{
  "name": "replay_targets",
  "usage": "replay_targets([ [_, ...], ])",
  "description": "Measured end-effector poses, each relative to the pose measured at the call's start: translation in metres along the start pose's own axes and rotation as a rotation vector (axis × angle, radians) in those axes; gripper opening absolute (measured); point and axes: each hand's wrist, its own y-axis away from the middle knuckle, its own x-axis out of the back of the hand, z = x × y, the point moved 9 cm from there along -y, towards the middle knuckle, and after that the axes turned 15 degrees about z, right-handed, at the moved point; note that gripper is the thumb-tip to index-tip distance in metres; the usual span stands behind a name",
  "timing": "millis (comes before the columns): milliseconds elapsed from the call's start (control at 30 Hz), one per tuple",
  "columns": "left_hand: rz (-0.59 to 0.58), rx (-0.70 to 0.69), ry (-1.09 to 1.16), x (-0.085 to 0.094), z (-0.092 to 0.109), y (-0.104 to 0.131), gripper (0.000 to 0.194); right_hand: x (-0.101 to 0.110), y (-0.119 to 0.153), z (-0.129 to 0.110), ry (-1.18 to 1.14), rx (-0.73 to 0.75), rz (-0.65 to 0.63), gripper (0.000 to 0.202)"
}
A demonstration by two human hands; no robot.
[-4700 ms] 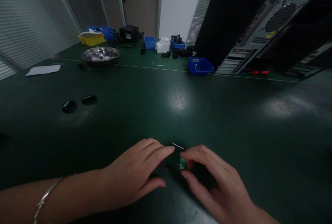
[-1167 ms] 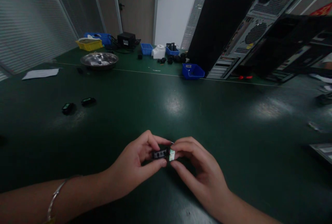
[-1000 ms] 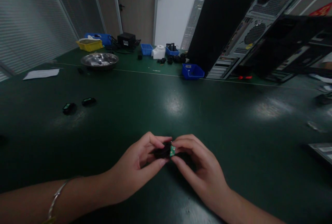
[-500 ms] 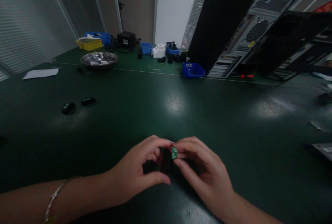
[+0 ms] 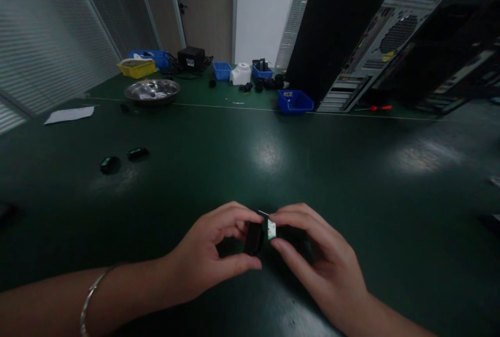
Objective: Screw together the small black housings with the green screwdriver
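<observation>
Over at the green desk (image 5: 219, 170), the left hand (image 5: 219, 243) has its grip closed around a small black housing (image 5: 254, 238), while the right hand (image 5: 320, 259) pinches a little circuit board (image 5: 272, 229) just beside it, a thin metal rod (image 5: 263, 213) showing behind their fingertips

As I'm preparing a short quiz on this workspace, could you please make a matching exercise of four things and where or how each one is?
Things
1. circuit board
2. black block
3. white paper
4. metal bowl

Places and states
A. round and shiny, near the yellow bin
B. held between thumb and fingers of the right hand
C. lying at the left side of the green table
D. held between thumb and fingers of the left hand

Right pairs: 1-B, 2-D, 3-C, 4-A
</observation>
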Motion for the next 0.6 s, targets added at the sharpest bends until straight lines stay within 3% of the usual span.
replay_targets([
  [133, 0.027, 0.023, -0.007, 0.001, 0.001, -0.002, 0.048, -0.005, 0.001, -0.002, 0.002, 0.013, -0.064, 0.029],
  [600, 0.016, -0.092, -0.064, 0.000, 0.007, 0.001, 0.047, -0.013, 0.004, -0.002, -0.015, 0.035, -0.130, 0.031],
])
